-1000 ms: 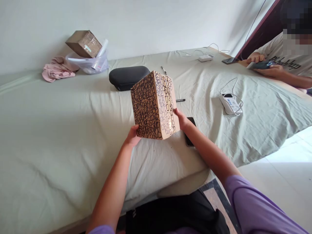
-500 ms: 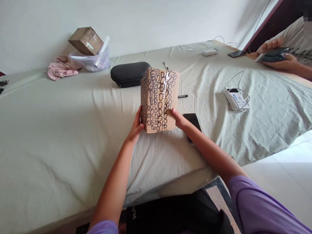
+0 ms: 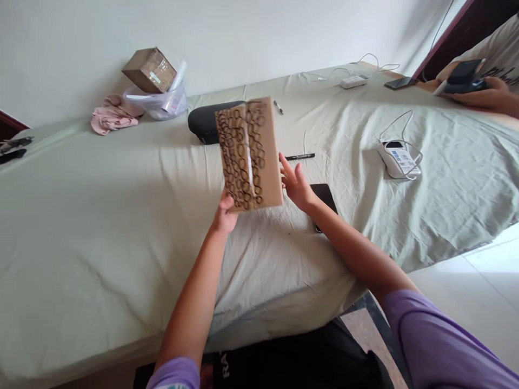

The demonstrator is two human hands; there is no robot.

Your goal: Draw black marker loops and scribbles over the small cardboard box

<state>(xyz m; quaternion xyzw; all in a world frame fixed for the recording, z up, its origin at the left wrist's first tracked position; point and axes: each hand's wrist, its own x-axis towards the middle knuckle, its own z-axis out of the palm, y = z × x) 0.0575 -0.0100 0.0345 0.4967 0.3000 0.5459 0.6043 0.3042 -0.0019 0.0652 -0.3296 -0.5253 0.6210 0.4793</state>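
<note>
A cardboard box (image 3: 247, 156), slightly blurred, is held up over the cloth-covered surface. Rows of black hand-drawn loops cover much of its facing sides, and a strip of shiny tape runs down it. My left hand (image 3: 226, 213) grips its lower left corner, thumb in front and the other fingers hidden behind. My right hand (image 3: 298, 186) is by the box's right edge with its fingers apart; whether a fingertip touches the cardboard I cannot tell. Just beyond that hand lies a black marker pen (image 3: 300, 156). A dark phone (image 3: 324, 197) lies partly under my right wrist.
Behind the box sits a black case (image 3: 200, 123), with another pen (image 3: 278, 107) nearby. At the back left, a plastic basket (image 3: 178, 102) holds a brown box (image 3: 150, 70) beside a pink cloth (image 3: 113, 116). A white corded device (image 3: 399, 161) lies right. Another person's hand (image 3: 492, 97) holds a dark object.
The box has turned and shifted left, showing more of its plain right side. My right hand has come off its face and spread its fingers. The view has shifted slightly.
</note>
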